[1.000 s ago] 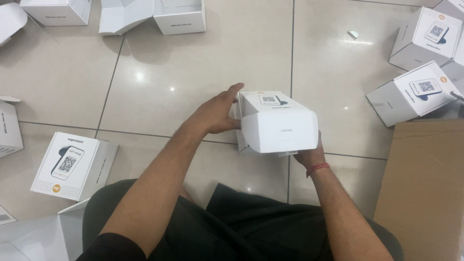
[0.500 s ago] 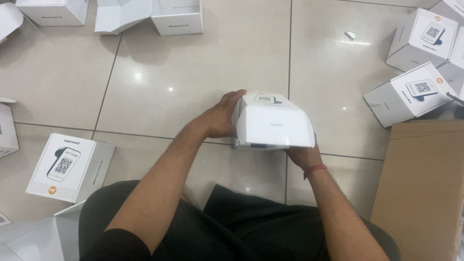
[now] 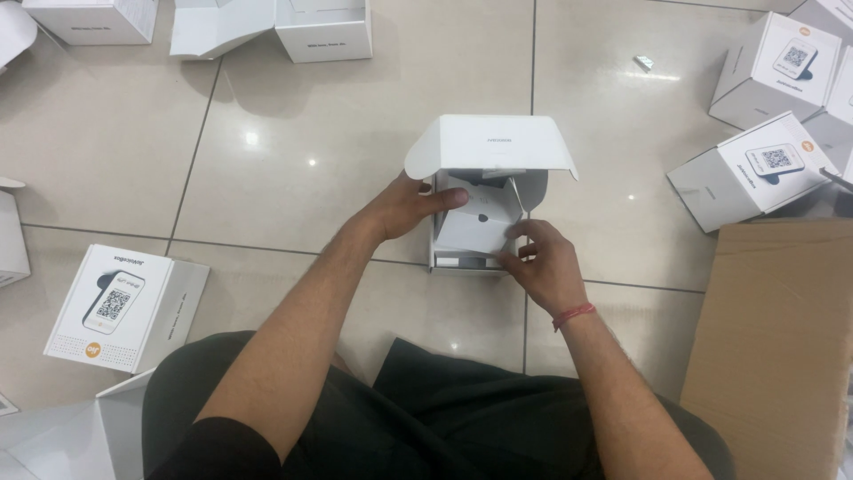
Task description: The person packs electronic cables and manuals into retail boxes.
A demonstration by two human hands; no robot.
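1. Flipped open now, the lid (image 3: 491,145) of the white box (image 3: 480,218) stands up and away from the person, where half a second ago the box was shut between both hands.
2. Fingers of the left hand (image 3: 404,206) curl around the box's left wall, thumb hooked over the edge onto the white insert (image 3: 475,222) inside; that grip is closed on the box.
3. Right hand (image 3: 538,262) is at the near right corner, fingertips (image 3: 511,233) bent and pinching the edge of the insert, loosely closed rather than spread.
4. A red thread band (image 3: 574,313) sits on the right wrist.
5. Box sits on the floor just ahead of the person's knees, across a grout line, open side up.
6. Around it: a closed white box with a black-and-white square code picture and an orange dot (image 3: 124,307) at near left, well apart.
7. Two more like it at far right (image 3: 755,173), (image 3: 782,58), close together.
8. An opened white box with its flap out (image 3: 275,31) at the top, another (image 3: 93,18) beside it.
9. A brown cardboard sheet (image 3: 777,347) lies at the right, near the right forearm.
10. Floor (image 3: 311,116) is glossy beige tile with dark grout, lamp glints on it; a small scrap (image 3: 643,62) lies at upper right.
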